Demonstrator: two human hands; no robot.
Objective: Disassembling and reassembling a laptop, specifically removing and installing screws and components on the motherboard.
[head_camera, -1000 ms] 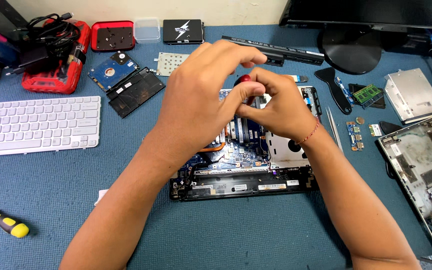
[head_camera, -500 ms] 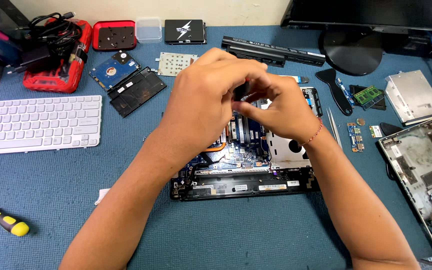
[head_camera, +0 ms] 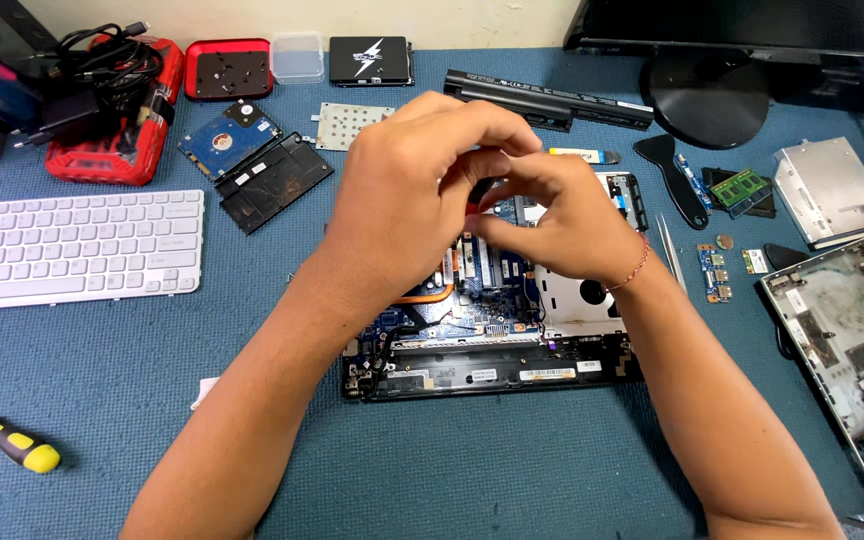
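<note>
An opened laptop base (head_camera: 492, 365) lies on the blue mat with its blue motherboard (head_camera: 482, 270) exposed. Both hands hover over the board's upper middle, fingertips meeting. My left hand (head_camera: 402, 190) is curled from above, and my right hand (head_camera: 572, 225), with a red thread bracelet at the wrist, pinches in from the right. Between the fingers shows a small red tool part (head_camera: 472, 208). The rest of it is hidden by the fingers, as is the spot on the board beneath.
On the left are a white keyboard (head_camera: 72, 245), a yellow-handled screwdriver (head_camera: 12, 445), a bare hard drive (head_camera: 227, 138) and a red tool case (head_camera: 112, 130). A long black battery (head_camera: 542, 98) lies behind the hands. Tweezers (head_camera: 670, 250), a green memory module (head_camera: 742, 188) and a laptop bottom shell (head_camera: 852, 330) lie on the right.
Both hands stayed over the board. The fingers shifted slightly against each other, and the red part is more covered now than a second ago.
</note>
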